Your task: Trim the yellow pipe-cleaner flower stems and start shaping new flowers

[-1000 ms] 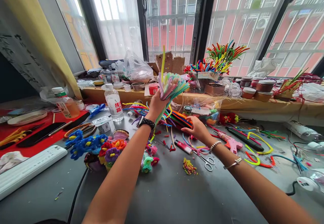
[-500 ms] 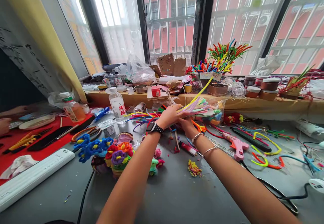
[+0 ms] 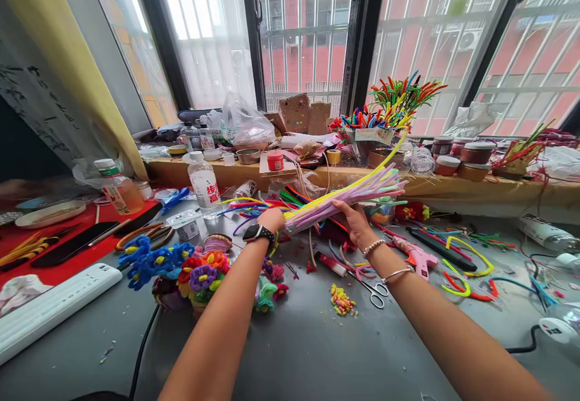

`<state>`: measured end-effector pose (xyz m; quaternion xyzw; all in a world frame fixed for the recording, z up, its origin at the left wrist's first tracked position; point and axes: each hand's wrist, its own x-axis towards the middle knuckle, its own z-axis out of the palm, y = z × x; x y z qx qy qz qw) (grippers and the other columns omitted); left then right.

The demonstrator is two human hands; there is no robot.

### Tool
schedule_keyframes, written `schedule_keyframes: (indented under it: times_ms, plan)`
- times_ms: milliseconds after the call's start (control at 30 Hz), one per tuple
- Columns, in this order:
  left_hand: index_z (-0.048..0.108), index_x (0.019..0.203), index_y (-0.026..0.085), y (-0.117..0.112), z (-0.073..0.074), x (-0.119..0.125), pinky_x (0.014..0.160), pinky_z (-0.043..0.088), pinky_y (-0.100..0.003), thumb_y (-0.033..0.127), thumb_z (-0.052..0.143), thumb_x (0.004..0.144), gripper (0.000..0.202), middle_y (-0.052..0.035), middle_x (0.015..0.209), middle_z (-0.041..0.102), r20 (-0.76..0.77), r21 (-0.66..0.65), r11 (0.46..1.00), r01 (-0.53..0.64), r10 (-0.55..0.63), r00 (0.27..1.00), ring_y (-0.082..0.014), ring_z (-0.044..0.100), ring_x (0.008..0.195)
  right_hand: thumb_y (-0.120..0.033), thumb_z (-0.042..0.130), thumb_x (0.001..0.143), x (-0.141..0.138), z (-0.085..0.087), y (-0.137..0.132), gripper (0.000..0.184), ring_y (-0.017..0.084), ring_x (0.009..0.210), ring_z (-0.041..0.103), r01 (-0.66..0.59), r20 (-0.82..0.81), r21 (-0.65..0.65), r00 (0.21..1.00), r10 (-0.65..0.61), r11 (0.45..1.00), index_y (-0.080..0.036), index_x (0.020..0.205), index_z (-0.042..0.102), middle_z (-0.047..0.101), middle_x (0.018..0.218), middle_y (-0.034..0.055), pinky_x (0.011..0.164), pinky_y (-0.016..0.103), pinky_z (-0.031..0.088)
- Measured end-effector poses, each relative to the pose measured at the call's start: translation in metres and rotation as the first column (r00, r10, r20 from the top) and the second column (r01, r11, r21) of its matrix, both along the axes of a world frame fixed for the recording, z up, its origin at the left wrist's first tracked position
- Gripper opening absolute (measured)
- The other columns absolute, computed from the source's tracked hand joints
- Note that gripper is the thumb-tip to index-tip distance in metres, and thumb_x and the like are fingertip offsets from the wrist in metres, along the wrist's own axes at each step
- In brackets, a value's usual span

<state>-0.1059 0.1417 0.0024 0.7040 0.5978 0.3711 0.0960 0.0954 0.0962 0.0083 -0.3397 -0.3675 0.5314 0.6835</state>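
A thick bundle of pastel pipe cleaners (image 3: 344, 194) slants up to the right above the grey table (image 3: 294, 340). My left hand (image 3: 272, 220), with a black watch on its wrist, is closed round the bundle's lower end. My right hand (image 3: 356, 220), with bead and metal bracelets on its wrist, grips the bundle from beneath near its middle. Loose bright pipe cleaners (image 3: 254, 205) lie on the table behind my hands. Pipe-cleaner flowers (image 3: 190, 268) in blue, red, orange and purple sit left of my left forearm.
Scissors (image 3: 374, 289), a pink glue gun (image 3: 414, 256), a red lighter (image 3: 327, 264) and colourful scraps (image 3: 341, 299) lie near my right arm. A water bottle (image 3: 203, 180) and a white power strip (image 3: 49, 304) are at the left. The window ledge (image 3: 453, 186) is crowded with jars and upright pipe cleaners.
The bundle stood upright in my left hand, then came down. My right hand left the table and took hold of it; now both hands hold it slanting up to the right.
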Motion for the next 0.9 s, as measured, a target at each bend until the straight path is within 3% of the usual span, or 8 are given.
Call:
schedule_keyframes:
  times_ms: [133,200,433,500,567,667,767,900]
  plan:
    - [0.058,0.068,0.007,-0.006,0.004,-0.002,0.068,0.043,-0.038,0.011,0.052,0.068,0.007,-0.0141,0.073,0.059,-0.121,-0.134,0.973,-0.186,0.170,0.978,-0.0260,0.056,0.079,-0.019,0.068,0.052,0.013,0.006,0.001,0.027,0.013,0.070,0.060,-0.006,-0.011,0.023,1.000,0.006,1.000,-0.019,0.074,0.053,0.061,0.069,-0.0046,0.064,0.025,0.053]
    - [0.057,0.061,0.006,-0.010,0.010,-0.001,0.068,0.041,-0.038,0.007,0.049,0.066,0.010,-0.0172,0.067,0.059,-0.167,-0.133,0.959,-0.249,0.226,0.960,-0.0306,0.057,0.079,-0.020,0.069,0.052,0.018,0.009,0.003,0.027,0.014,0.068,0.060,-0.010,-0.023,0.017,1.000,0.011,1.000,-0.019,0.073,0.052,0.061,0.066,-0.0048,0.062,0.026,0.054]
    - [0.059,0.080,0.007,-0.026,0.059,0.012,0.070,0.041,-0.041,0.016,0.038,0.072,0.024,-0.0219,0.082,0.060,-0.213,0.018,0.945,-0.326,0.322,0.922,-0.0307,0.056,0.083,-0.020,0.067,0.055,0.026,0.014,0.006,0.022,0.014,0.060,0.060,0.000,-0.065,-0.026,0.998,-0.002,1.000,-0.019,0.070,0.051,0.060,0.063,-0.0050,0.054,0.026,0.055]
    - [0.057,0.089,0.012,-0.030,0.073,0.020,0.075,0.040,-0.037,0.021,0.034,0.076,0.028,-0.0164,0.088,0.060,-0.209,0.100,0.959,-0.267,0.283,0.936,-0.0257,0.055,0.086,-0.019,0.065,0.056,0.026,0.014,0.006,0.020,0.014,0.061,0.060,-0.026,-0.068,-0.026,0.997,0.024,0.999,-0.018,0.069,0.051,0.060,0.062,-0.0042,0.056,0.026,0.055]
    - [0.057,0.091,0.015,-0.033,0.080,0.028,0.079,0.039,-0.032,0.024,0.034,0.077,0.028,-0.0111,0.092,0.061,-0.215,0.253,0.967,-0.026,0.082,0.973,-0.0211,0.054,0.087,-0.017,0.064,0.056,0.026,0.014,0.004,0.018,0.015,0.064,0.060,-0.069,-0.063,-0.020,0.996,0.068,0.997,-0.017,0.068,0.051,0.061,0.061,-0.0031,0.058,0.027,0.055]
    - [0.058,0.092,0.019,-0.035,0.078,0.036,0.079,0.039,-0.028,0.030,0.041,0.075,0.027,-0.0068,0.092,0.061,-0.288,0.210,0.951,0.229,-0.163,0.944,-0.0187,0.053,0.088,-0.015,0.064,0.055,0.029,0.015,-0.001,0.016,0.016,0.069,0.060,-0.129,-0.049,0.000,0.990,0.129,0.992,-0.016,0.066,0.052,0.062,0.063,-0.0017,0.063,0.029,0.054]
    - [0.061,0.087,0.021,-0.035,0.069,0.035,0.074,0.041,-0.028,0.031,0.045,0.072,0.024,-0.0048,0.087,0.062,-0.325,0.055,0.967,0.249,-0.218,0.920,-0.0191,0.055,0.082,-0.015,0.063,0.055,0.033,0.015,-0.006,0.015,0.017,0.072,0.060,-0.155,-0.041,0.024,0.987,0.156,0.988,-0.017,0.066,0.052,0.063,0.067,-0.0011,0.065,0.030,0.053]
    - [0.059,0.088,0.021,-0.036,0.059,0.027,0.071,0.041,-0.029,0.026,0.050,0.069,0.022,-0.0059,0.088,0.062,-0.270,0.024,0.996,0.087,-0.077,0.960,-0.0194,0.056,0.080,-0.015,0.061,0.056,0.040,0.013,-0.009,0.014,0.018,0.076,0.060,-0.158,-0.044,0.035,0.986,0.160,0.987,-0.018,0.066,0.052,0.064,0.070,-0.0011,0.067,0.031,0.052]
